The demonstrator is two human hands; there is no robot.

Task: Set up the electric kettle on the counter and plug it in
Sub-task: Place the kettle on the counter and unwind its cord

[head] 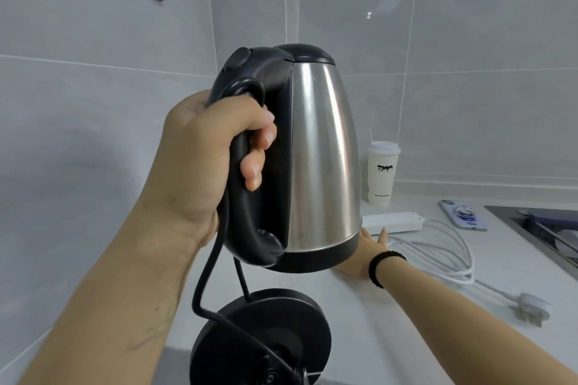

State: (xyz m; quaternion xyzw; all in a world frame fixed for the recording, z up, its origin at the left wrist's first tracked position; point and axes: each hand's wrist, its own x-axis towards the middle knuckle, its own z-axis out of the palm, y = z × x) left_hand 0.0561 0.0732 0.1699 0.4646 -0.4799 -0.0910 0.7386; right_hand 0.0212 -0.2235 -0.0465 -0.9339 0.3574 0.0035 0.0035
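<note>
The left hand (pixel 215 147) is closed around the handle of the kettle (pixel 312 150), holding it and a loop of black cord (pixel 206 278) in the air; the base (pixel 262 331) dangles below. The right hand (pixel 369 247) reaches flat and open toward the white power strip (pixel 394 221) on the surface (pixel 375 306) (fingers partly hidden). Nothing is set down or plugged in yet.

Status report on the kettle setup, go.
Left hand grips kettle handle and cord, base dangling. Right hand open, reaching toward power strip. Nothing plugged in.
</note>
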